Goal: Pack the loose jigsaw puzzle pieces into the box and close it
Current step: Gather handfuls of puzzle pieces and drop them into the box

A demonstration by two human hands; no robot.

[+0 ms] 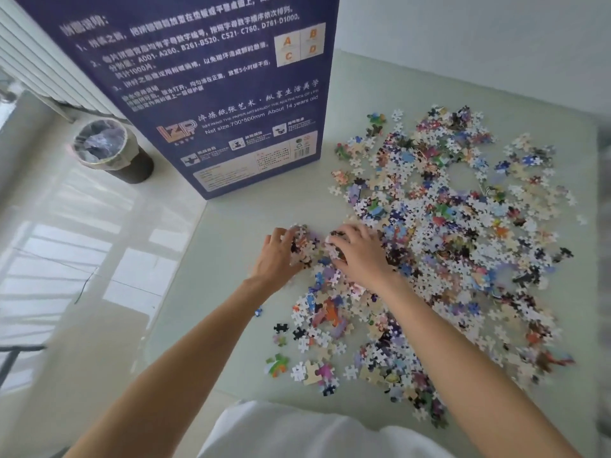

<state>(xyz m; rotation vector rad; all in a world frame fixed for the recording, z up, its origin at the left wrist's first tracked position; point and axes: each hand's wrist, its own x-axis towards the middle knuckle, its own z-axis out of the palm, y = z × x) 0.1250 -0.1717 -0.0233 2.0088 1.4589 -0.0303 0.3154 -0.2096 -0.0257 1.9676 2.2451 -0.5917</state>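
Head view: loose puzzle pieces [446, 233] lay spread across the pale tabletop [231, 259], thickest toward the right edge, thinning toward the near edge. Blue box [211, 87] stood upright at the far left corner, printed back facing the camera. Left hand [277, 256] and right hand [358, 252] met near the left edge of the heap, fingers curled around a scooped clump of pieces between them. Lined waste bin [109, 150] stood on the floor beyond the left edge.
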